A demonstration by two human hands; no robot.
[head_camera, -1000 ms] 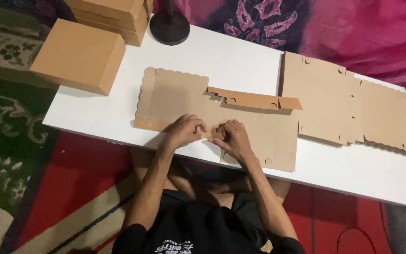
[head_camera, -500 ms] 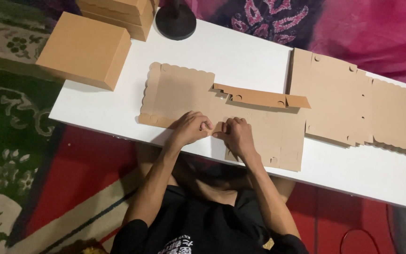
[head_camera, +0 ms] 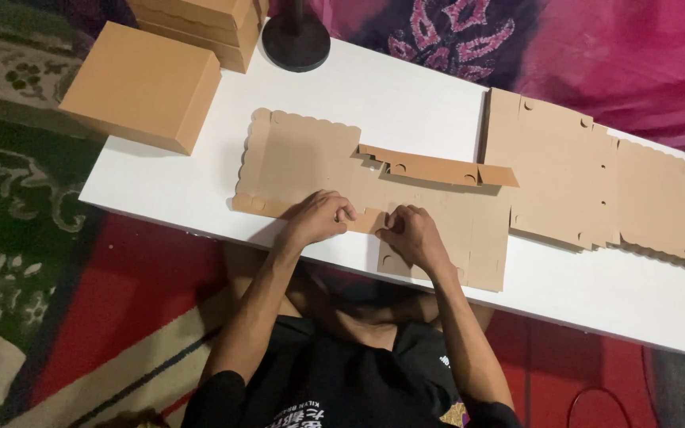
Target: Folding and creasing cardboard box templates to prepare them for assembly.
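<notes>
Centrally, a flat cardboard cutout (head_camera: 374,190) lies on the white desk (head_camera: 406,95), its near flaps reaching right to the desk's front edge. Left hand (head_camera: 319,218) presses fingers-down on the near strip of the cutout; right hand (head_camera: 412,235) sits just beside it, fingers curled and pinching at a small flap. The two hands are close together, almost touching, neither wrapped around anything.

Edges and room: the cutout's scalloped left edge stops well short of the desk's left end, leaving bare white surface there. A folded strip stands raised along the cutout's far side. To the right, a stack of flat cutouts (head_camera: 588,182) lies just beside the working piece, its scalloped right edge near the desk's right end. A closed cardboard box (head_camera: 140,83) overhangs the far-left corner. Bare desk shows along the front right.

Hidden or cut off: a pile of boxes (head_camera: 200,24) at the top is cropped by the frame. A black round lamp base (head_camera: 295,43) shows only its foot and a bit of stem. Fingertips of the right hand are tucked under, so the exact grip is hard to make out. Patterned rug (head_camera: 9,206) fills the left.
</notes>
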